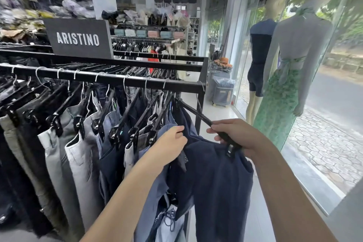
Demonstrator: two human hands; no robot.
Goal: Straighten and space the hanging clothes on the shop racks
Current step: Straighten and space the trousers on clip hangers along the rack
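A black rack rail [110, 78] carries several pairs of trousers and shorts on black clip hangers. At its right end hang dark navy shorts [214, 179] on a black clip hanger [198, 113], swung out from the row. My right hand [233, 133] grips the outer end of that hanger. My left hand [172, 143] pinches the waistband of the navy shorts at their left side, next to blue-grey shorts [157, 186]. Grey and light trousers [82, 163] hang to the left.
A black sign reading ARISTINO [78, 38] stands on the rack top. Two mannequins [288, 76] stand at the glass shop window on the right. A wrapped suitcase [222, 92] sits beyond the rack end. More racks and stacked clothes fill the back.
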